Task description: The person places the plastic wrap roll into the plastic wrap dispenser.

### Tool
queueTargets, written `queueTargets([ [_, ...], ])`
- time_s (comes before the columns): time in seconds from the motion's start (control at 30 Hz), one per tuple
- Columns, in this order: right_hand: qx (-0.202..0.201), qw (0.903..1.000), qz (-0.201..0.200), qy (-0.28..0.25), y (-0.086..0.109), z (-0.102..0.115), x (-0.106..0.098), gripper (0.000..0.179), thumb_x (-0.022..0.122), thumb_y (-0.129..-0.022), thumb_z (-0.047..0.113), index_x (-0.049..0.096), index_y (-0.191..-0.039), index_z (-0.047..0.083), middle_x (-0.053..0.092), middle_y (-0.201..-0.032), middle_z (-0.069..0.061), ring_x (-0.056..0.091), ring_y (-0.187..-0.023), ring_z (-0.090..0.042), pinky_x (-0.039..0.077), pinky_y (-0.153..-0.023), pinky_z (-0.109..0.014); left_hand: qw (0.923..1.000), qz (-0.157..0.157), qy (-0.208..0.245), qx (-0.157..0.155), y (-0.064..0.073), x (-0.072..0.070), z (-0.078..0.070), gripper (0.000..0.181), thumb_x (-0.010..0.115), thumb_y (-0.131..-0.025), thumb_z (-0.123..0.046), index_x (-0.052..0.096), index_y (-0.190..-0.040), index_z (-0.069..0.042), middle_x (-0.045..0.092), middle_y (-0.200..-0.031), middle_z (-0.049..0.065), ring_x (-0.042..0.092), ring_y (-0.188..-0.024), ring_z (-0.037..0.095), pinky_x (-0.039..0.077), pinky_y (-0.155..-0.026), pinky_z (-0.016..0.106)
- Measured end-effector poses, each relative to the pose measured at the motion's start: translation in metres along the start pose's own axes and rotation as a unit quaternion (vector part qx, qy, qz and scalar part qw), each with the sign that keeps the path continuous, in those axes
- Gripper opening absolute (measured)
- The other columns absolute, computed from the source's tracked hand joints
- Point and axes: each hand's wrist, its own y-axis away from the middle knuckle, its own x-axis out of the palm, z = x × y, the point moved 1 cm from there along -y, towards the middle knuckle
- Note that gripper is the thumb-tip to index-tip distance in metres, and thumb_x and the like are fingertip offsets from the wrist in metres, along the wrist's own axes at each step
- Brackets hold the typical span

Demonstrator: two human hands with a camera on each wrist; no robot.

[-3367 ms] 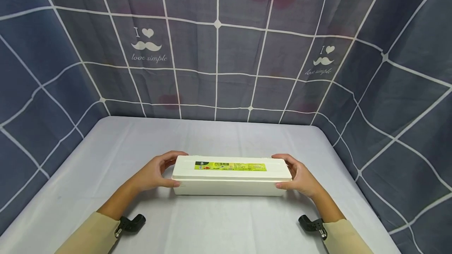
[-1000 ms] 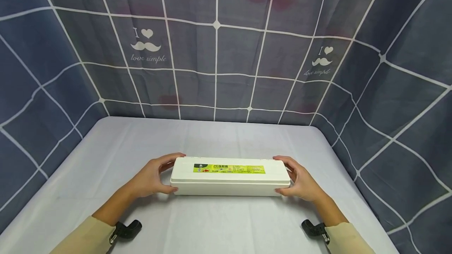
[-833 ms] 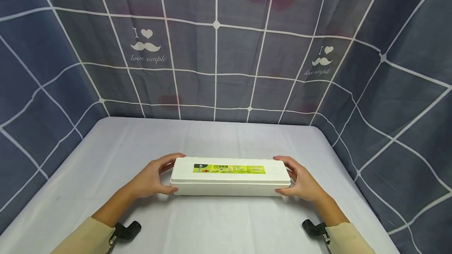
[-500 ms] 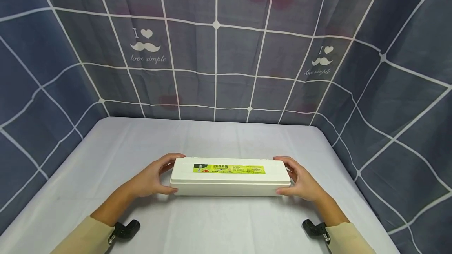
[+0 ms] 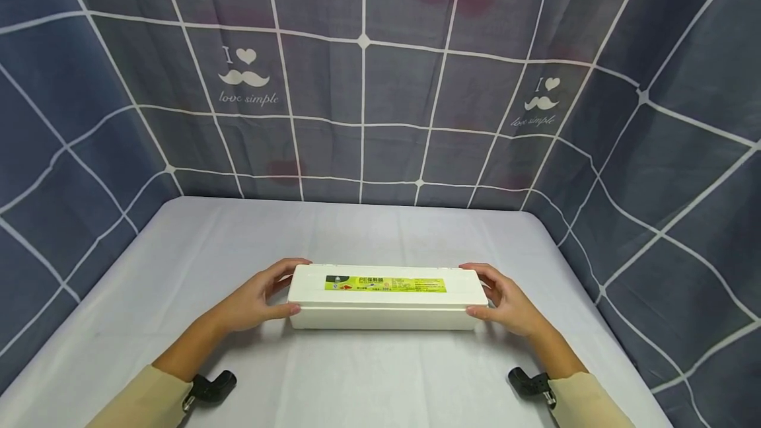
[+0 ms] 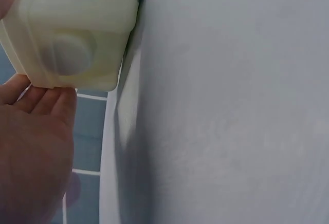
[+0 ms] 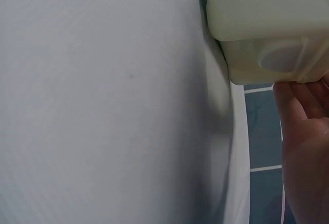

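Observation:
A long white plastic cling film box (image 5: 386, 319) lies lengthwise across the table in the head view, its lid down. A yellow-green label (image 5: 385, 284) with print runs along the lid. My left hand (image 5: 252, 299) grips the box's left end, thumb on the front near the lid seam and fingers round the back. At the other end my right hand (image 5: 516, 304) grips it the same way. Both wrist views show the box ends, each with a round recess; fingers of the left hand (image 6: 36, 152) and right hand (image 7: 308, 157) lie along the far edge.
A white cloth (image 5: 368, 382) covers the table. Dark blue-grey curtains (image 5: 321, 78) with white grid lines enclose its back and sides. Black wrist mounts (image 5: 214, 388) sit at the beige cuffs.
Compared with half a second ago, both thumbs have moved up the box's front to near the lid seam. The box has hardly moved and stays gripped at both ends.

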Motion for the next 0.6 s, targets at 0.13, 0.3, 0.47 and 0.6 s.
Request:
queueTargets([
  [0.13,-0.001,0.9999,0.002,-0.016,-0.0010,0.0001,0.0000,0.078,0.082,-0.080,-0.005,0.043,-0.147,-0.005,0.051,-0.141,-0.021,0.061,-0.120,-0.010,0.054,-0.098,-0.018,0.9999,0.012,0.006,0.000,0.0000,-0.0004,-0.0017,0.072,0.082,-0.089,-0.016,0.043,-0.149,-0.012,0.047,-0.150,0.006,0.044,-0.139,0.005,0.033,-0.116,0.011],
  [0.3,0.013,0.9993,0.006,-0.035,-0.0011,0.0007,-0.0003,0.081,0.085,-0.077,-0.005,0.044,-0.146,-0.003,0.052,-0.141,-0.022,0.062,-0.120,-0.010,0.055,-0.098,-0.019,0.9997,0.014,0.004,-0.018,0.0008,-0.0007,-0.0040,0.075,0.084,-0.087,-0.019,0.043,-0.150,-0.014,0.047,-0.151,0.005,0.044,-0.140,0.002,0.033,-0.115,0.009],
  [0.47,0.027,0.9987,0.008,-0.042,-0.0021,0.0023,-0.0014,0.082,0.086,-0.076,-0.004,0.045,-0.146,0.000,0.051,-0.141,-0.020,0.061,-0.124,-0.009,0.054,-0.100,-0.019,0.9996,0.011,0.003,-0.028,0.0016,-0.0011,-0.0047,0.078,0.086,-0.085,-0.020,0.043,-0.150,-0.014,0.048,-0.151,0.004,0.044,-0.140,0.000,0.033,-0.114,0.009],
  [0.6,0.029,0.9987,0.012,-0.039,-0.0019,0.0021,-0.0023,0.081,0.086,-0.076,-0.004,0.045,-0.146,-0.001,0.051,-0.141,-0.021,0.061,-0.124,-0.008,0.055,-0.098,-0.020,0.9997,0.010,0.005,-0.024,0.0010,-0.0008,-0.0055,0.078,0.086,-0.084,-0.019,0.044,-0.150,-0.014,0.049,-0.151,0.005,0.045,-0.139,0.000,0.034,-0.114,0.010],
])
